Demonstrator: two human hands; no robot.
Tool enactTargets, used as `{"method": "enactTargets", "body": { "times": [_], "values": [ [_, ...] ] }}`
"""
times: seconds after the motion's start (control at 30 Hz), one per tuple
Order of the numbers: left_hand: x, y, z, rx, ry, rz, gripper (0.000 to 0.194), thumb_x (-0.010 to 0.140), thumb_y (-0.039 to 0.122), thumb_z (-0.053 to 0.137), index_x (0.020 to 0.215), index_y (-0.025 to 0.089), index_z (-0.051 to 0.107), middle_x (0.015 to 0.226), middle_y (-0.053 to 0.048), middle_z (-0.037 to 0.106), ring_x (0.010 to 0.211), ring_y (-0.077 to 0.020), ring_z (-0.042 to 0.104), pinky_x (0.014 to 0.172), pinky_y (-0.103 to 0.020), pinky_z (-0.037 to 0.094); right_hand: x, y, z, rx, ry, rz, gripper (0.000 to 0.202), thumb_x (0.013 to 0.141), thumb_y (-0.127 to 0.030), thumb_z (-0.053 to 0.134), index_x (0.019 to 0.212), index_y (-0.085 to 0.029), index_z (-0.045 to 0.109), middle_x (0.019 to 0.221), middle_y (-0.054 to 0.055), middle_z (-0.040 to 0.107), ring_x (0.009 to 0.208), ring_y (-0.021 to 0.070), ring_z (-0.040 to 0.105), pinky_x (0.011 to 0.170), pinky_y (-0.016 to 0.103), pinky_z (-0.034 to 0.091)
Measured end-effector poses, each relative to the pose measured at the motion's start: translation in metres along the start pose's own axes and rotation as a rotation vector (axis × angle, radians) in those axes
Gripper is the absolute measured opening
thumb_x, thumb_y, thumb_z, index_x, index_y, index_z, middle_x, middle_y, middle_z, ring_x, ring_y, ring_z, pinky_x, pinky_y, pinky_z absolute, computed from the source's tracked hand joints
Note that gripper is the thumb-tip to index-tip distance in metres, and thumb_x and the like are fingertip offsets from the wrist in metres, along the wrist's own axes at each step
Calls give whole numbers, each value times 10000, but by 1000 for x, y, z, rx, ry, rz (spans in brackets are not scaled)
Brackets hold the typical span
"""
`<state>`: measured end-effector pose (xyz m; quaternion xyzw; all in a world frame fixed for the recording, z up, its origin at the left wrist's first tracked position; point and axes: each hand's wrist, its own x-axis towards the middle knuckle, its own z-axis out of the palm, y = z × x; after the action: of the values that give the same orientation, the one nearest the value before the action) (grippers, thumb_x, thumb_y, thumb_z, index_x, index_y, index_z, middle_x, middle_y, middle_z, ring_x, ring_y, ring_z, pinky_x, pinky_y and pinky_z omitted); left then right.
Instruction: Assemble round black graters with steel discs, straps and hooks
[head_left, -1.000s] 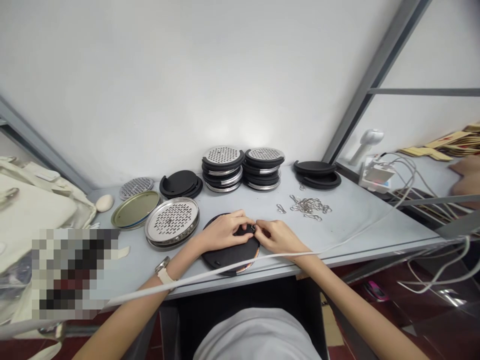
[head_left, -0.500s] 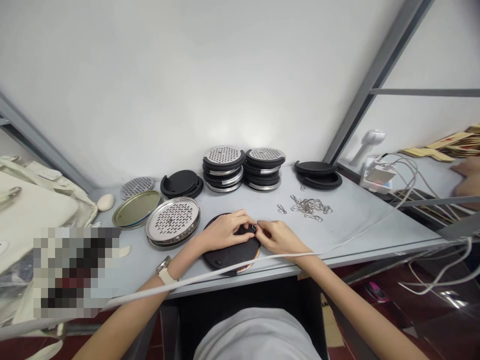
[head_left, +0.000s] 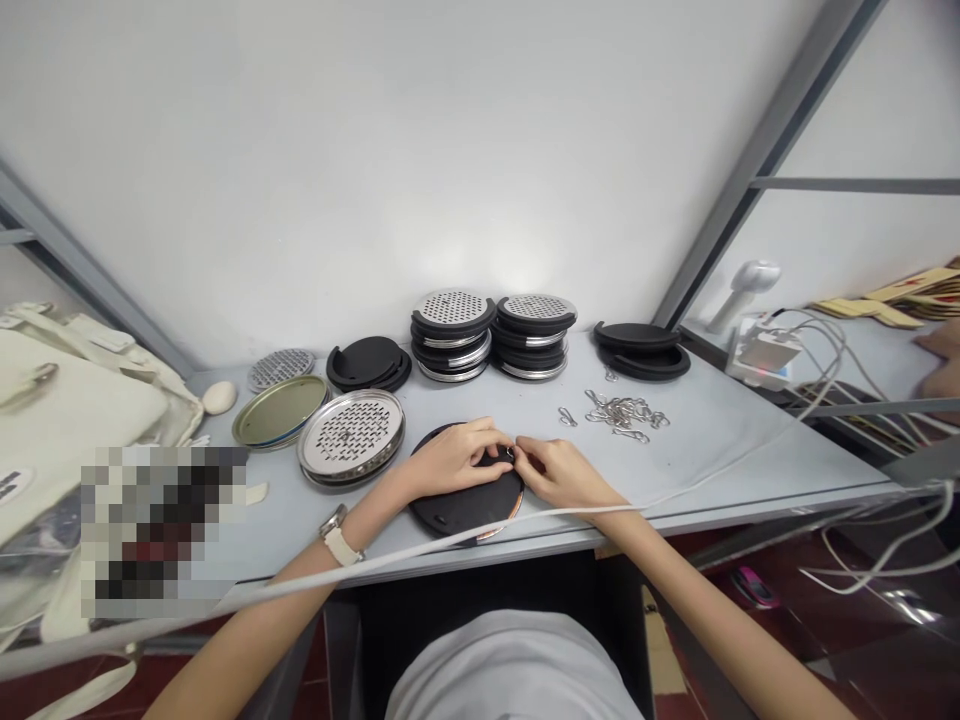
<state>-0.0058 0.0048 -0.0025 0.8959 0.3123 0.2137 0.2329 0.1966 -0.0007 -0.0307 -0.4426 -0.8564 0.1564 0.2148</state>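
Gray worktable [head_left: 712,465], mid-frame: black disc [head_left: 472,508] lies lower center. Left hand [head_left: 456,462] rests half-curled atop it, grip unclear; right hand [head_left: 561,474] pinches metal fitting [head_left: 510,452] at rim. Disc likely stiff, light; hold by edge.

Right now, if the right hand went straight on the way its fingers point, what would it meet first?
Probably the left hand, which rests on the black disc just ahead of the right hand; depth makes the remaining gap hard to judge.
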Motion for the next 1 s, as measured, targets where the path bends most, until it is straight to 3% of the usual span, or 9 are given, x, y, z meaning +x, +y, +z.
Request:
{"method": "enactTargets", "body": {
  "times": [0.37, 1.0],
  "values": [
    [1, -1, 0, -10, 4, 27, 249, 868, 265, 545, 1095, 186, 609, 782, 9, 485, 627, -84, 467, 643, -210, 385, -2, -3, 0, 68, 42, -17, 208, 865, -239, 420, 673, -187, 479, 563, -30, 501, 479, 83, 409, 509, 193, 257],
    [1, 0, 0, 13, -10, -10, 276, 867, 299, 543, 1116, 200, 609, 782, 6, 472, 665, -100, 481, 657, -223, 392, 1, -2, 0, 9, 5, 50, 263, 851, -227, 397, 603, -179, 472, 520, -17, 510, 466, 84, 389, 514, 221, 216]
  ]
}}
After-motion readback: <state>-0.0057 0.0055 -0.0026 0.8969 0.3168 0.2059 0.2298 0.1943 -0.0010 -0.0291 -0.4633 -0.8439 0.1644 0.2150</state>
